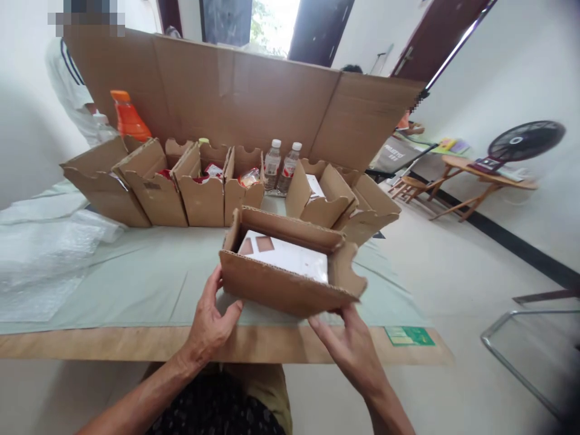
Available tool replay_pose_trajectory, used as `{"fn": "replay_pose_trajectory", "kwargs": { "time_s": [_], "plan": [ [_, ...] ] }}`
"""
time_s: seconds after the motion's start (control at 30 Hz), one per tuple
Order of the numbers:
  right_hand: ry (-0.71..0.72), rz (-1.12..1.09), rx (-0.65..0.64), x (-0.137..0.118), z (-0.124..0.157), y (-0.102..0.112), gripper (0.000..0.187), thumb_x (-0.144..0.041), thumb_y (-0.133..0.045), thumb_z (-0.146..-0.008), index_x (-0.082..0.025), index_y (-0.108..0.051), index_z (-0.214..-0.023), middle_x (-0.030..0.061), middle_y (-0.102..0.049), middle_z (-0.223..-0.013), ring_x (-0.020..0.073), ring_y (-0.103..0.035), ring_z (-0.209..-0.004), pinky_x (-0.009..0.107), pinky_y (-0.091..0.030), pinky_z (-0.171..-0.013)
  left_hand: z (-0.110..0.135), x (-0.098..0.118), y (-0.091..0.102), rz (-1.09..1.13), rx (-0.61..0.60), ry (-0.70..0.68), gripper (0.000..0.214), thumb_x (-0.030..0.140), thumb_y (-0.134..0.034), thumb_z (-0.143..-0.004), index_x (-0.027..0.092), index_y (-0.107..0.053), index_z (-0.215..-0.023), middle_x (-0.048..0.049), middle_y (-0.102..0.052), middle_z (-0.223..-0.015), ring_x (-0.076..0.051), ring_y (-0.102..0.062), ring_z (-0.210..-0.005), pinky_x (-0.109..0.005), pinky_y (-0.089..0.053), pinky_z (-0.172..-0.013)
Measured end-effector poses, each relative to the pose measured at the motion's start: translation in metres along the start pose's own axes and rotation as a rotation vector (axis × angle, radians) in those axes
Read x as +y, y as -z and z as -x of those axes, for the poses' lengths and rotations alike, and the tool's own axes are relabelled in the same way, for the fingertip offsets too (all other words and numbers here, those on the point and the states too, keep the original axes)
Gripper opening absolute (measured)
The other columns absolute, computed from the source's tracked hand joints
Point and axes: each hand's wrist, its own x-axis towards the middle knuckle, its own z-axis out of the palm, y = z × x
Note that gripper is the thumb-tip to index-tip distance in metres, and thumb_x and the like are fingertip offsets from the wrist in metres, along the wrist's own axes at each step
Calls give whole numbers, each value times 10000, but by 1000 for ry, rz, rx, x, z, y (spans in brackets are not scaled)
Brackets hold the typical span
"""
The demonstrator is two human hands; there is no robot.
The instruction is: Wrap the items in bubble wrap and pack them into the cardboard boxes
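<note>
A brown open-topped cardboard box (281, 284) is between my two hands, tilted a little above the cloth near the table's front. Inside it lies a white flat piece (290, 260) with brownish square patches at one end; I cannot tell its kind. My left hand (212, 320) grips the box's left end, thumb in front and fingers partly hidden behind. At the lower right corner, my right hand (348, 344) holds the box from below, with some fingers out of sight under it.
Behind stand several similar cardboard boxes (202, 202) in a row, two water bottles (272, 163) and an orange bottle (129, 118), before a tall cardboard panel (254, 99). Bubble wrap (49, 260) lies left. A green card (409, 336) is at the front edge. Another person's sleeve (70, 84) shows at back left.
</note>
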Motion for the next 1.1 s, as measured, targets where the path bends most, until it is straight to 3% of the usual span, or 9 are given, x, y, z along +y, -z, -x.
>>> {"fn": "replay_pose_trajectory", "kwargs": {
  "time_s": [0.17,0.27,0.37,0.53,0.67,0.77,0.87,1.0,1.1],
  "plan": [
    [187,-211,-104,-42,-107,-57,470,-454,-655,-873,-220,-585,-1274,129,-704,-1226,302,-695,-1068,464,-602,-901,-60,-3,49,-78,141,-76,732,337,-683,-842,214,-442,-1521,-150,-551,-1505,-313,-584,-1323,-534,-450,-1164],
    [247,-280,-160,-49,-148,-93,507,-414,-662,-854,-242,-550,-1318,124,-691,-1254,307,-678,-1119,496,-594,-932,-100,-8,71,-147,211,-67,735,335,-669,-819,185,-457,-1507,-154,-589,-1441,-316,-598,-1286,-538,-458,-1139],
    [248,-326,-142,-40,-158,-125,497,-399,-653,-877,-259,-536,-1339,117,-678,-1260,294,-667,-1125,497,-599,-924,-116,-20,79,-207,181,1,708,331,-646,-801,163,-485,-1470,-156,-614,-1359,-329,-591,-1262,-545,-480,-1090],
    [167,-359,-17,-19,-142,-154,514,-392,-647,-925,-269,-497,-1401,124,-623,-1334,254,-668,-1081,448,-610,-876,-104,-30,77,-301,234,25,670,287,-640,-806,235,-488,-1456,-118,-552,-1337,-277,-595,-1174,-460,-543,-953],
    [136,-304,-12,-18,-138,-158,452,-435,-674,-917,-244,-548,-1307,89,-691,-1140,237,-679,-952,433,-595,-857,-101,-28,76,-310,257,40,562,259,-630,-827,254,-544,-1381,-81,-552,-1217,-232,-599,-1056,-390,-548,-843],
    [164,-232,-32,-16,-142,-159,398,-483,-664,-912,-228,-599,-1210,88,-706,-1065,256,-670,-944,431,-585,-835,-104,-29,75,-277,242,26,538,232,-623,-828,255,-546,-1360,-69,-548,-1178,-229,-580,-1076,-393,-542,-881],
    [216,-143,-54,-10,-144,-154,464,-517,-667,-897,-212,-611,-1242,103,-721,-1063,284,-671,-944,454,-579,-820,-104,-33,72,-250,237,25,562,222,-628,-820,257,-530,-1372,-72,-543,-1208,-233,-568,-1111,-417,-536,-937],
    [294,-112,97,-24,-145,-117,538,-482,-663,-931,-223,-574,-1393,125,-708,-1250,309,-684,-1073,495,-558,-937,-103,-35,69,-184,237,62,624,222,-634,-807,262,-494,-1414,-93,-523,-1315,-258,-553,-1217,-453,-520,-1003],
    [456,-20,291,-65,-153,-68,577,-456,-604,-996,-253,-497,-1525,137,-633,-1426,343,-588,-1315,542,-443,-1118,-105,-34,67,-166,217,63,658,205,-617,-795,255,-480,-1436,-107,-524,-1354,-277,-540,-1273,-475,-504,-1041]
  ]
}}
